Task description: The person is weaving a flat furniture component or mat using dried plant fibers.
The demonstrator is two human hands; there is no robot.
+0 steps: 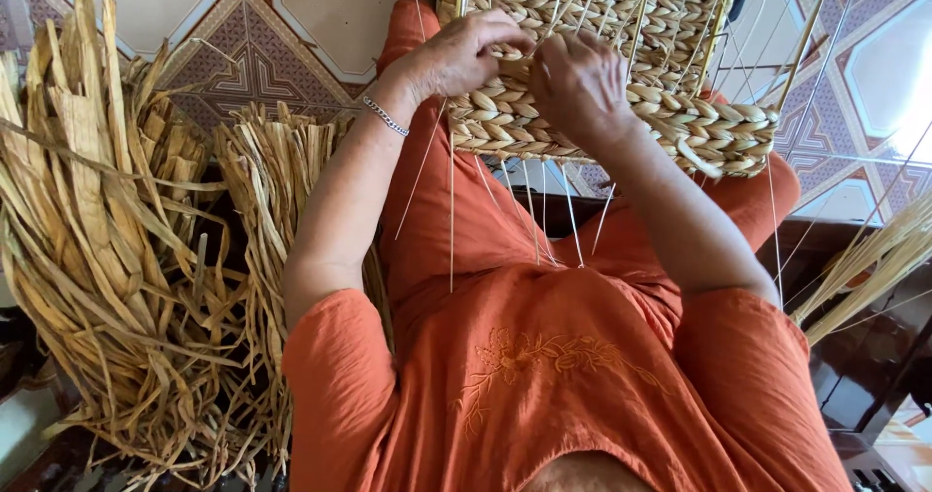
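Hands meet at the near edge of a half-woven basket of thick, tan, braided plant fibre (621, 26), which rests on the person's lap, over orange trousers. The left hand (464, 53) curls over the basket's rim, its grip closed, fingertips pinched on a strand of the braid. The right hand (580, 84) lies just beside it, touching it, knuckles up, grip clamped on the same stretch of weave; which strand it holds cannot be told, as the fingers are tucked under. A thin silver chain bracelet (385, 116) sits on the left wrist. Thin pale upright stakes (451, 191) run out of the basket below both hands and hang loose over the orange embroidered shirt (544, 376). Well to the left of the left hand, a big heap of dried, flat, straw-coloured leaf strips (107, 230) is piled on the patterned tiled floor (291, 26). To the right of the right hand, well apart, a bundle of thin yellow stalks (864, 269) slants over a dark glossy wooden surface (864, 366).
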